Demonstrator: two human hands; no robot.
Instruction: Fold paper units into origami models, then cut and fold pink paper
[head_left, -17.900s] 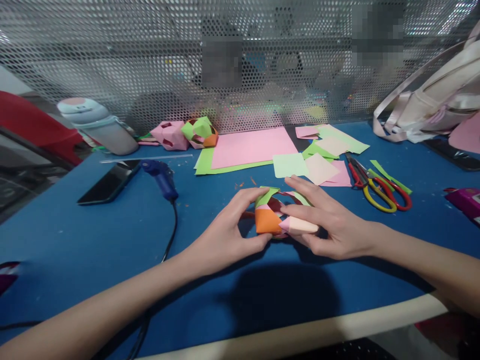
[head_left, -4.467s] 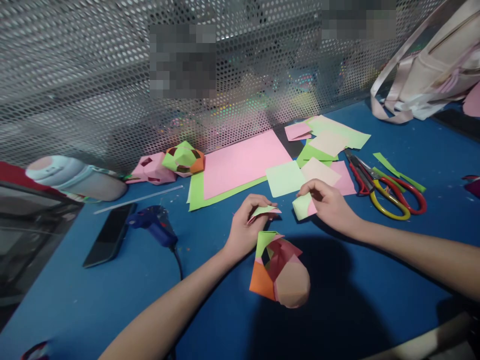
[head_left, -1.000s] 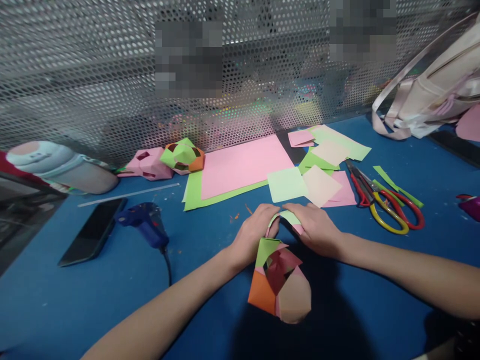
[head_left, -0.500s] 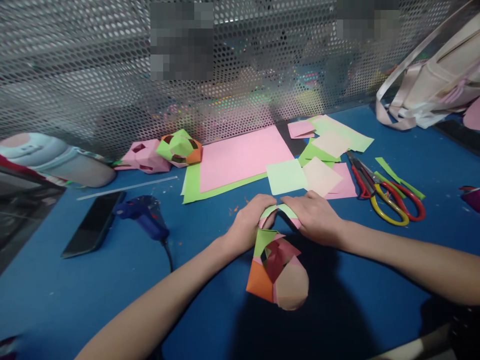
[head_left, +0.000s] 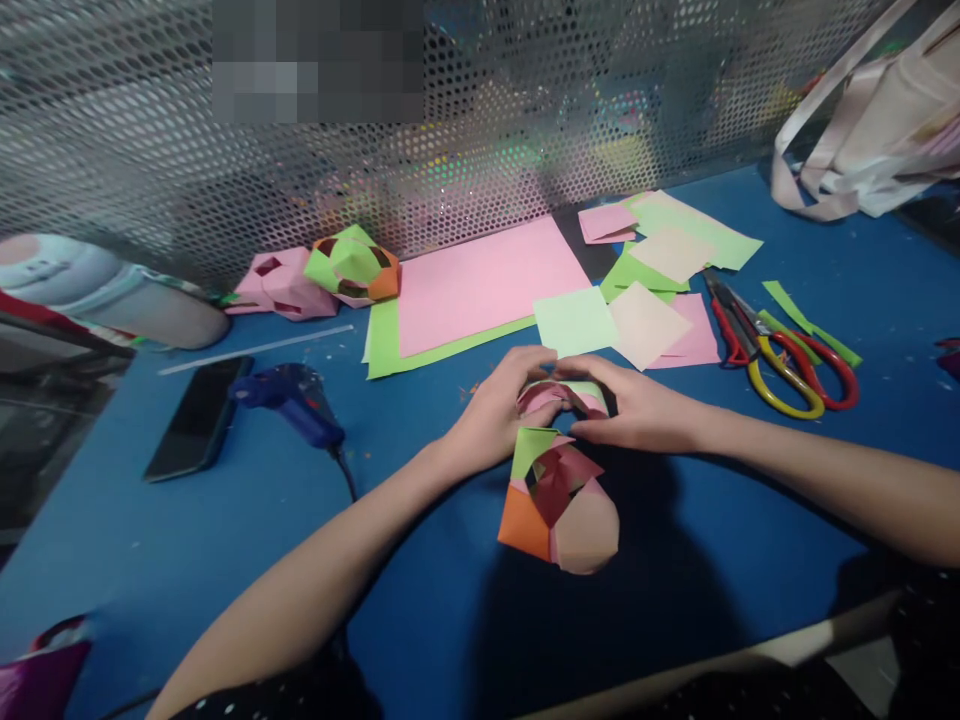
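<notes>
Between my hands is a folded paper piece [head_left: 582, 389], pale green outside and pink inside, bent into an arch. My left hand [head_left: 495, 408] is closed on its left end, with the thumb inside the curve. At the right end, my right hand [head_left: 641, 400] grips it between curled fingers and thumb. Just nearer to me lies a paper model [head_left: 589, 530] of green, orange, peach and pink folded parts, with an opening in its top. Fingers hide part of the arched piece.
Large pink paper [head_left: 487, 285] lies beyond my hands, beside small paper squares [head_left: 574, 322]. Two pairs of scissors [head_left: 787, 375] lie right. Left are a blue glue gun [head_left: 296, 405] with its cord, a phone [head_left: 199, 420], a bottle [head_left: 112, 290] and two finished paper models [head_left: 352, 265]. Perforated metal panel [head_left: 480, 120] stands behind.
The paper piece between my hands has turned, showing more of its pink inside. My right hand has opened its grip around the piece's end, thumb now below. The view has tilted slightly down.
</notes>
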